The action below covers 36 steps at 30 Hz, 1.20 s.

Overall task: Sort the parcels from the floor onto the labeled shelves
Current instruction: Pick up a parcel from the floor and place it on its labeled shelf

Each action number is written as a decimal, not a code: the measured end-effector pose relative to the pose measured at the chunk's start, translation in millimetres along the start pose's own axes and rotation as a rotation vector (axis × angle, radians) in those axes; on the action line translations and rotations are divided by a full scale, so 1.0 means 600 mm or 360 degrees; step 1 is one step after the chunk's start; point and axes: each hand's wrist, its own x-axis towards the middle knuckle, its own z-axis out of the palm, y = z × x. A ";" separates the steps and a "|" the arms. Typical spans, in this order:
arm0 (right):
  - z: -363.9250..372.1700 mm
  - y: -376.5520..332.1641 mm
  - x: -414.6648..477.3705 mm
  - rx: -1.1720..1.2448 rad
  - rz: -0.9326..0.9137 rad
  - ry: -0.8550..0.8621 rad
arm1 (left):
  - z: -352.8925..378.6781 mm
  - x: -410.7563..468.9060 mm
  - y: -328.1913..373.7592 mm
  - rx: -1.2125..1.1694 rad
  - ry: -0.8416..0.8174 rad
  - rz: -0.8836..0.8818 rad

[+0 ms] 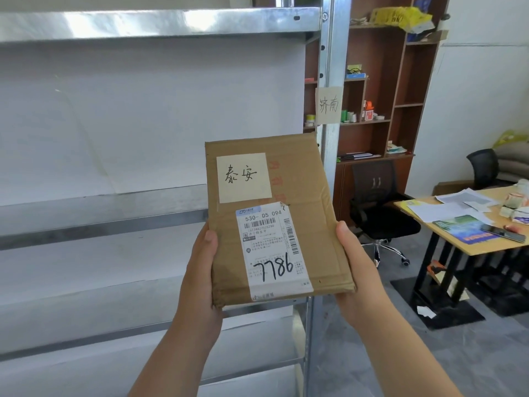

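I hold a flat brown cardboard parcel [315, 224] up in front of me with both hands. It carries a cream handwritten note and a white shipping label marked 7786. My left hand [201, 270] grips its lower left edge, thumb on the front. My right hand [356, 270] grips the lower right edge. Behind the parcel stands a metal shelving unit [160, 24] with several bare shelves. A cream handwritten label [328, 105] is taped to the unit's right upright post.
A brown wooden bookcase [400, 81] with small items stands behind the post. A black office chair [378, 207] sits below it. At the right, a wooden desk [446, 239] holds papers and a phone. Grey tiled floor [429, 368] lies at lower right.
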 end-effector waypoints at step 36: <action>-0.122 0.243 -0.026 -0.0061 0.0503 0.0196 | -0.092 -0.044 -0.208 0.0153 0.0279 -0.0443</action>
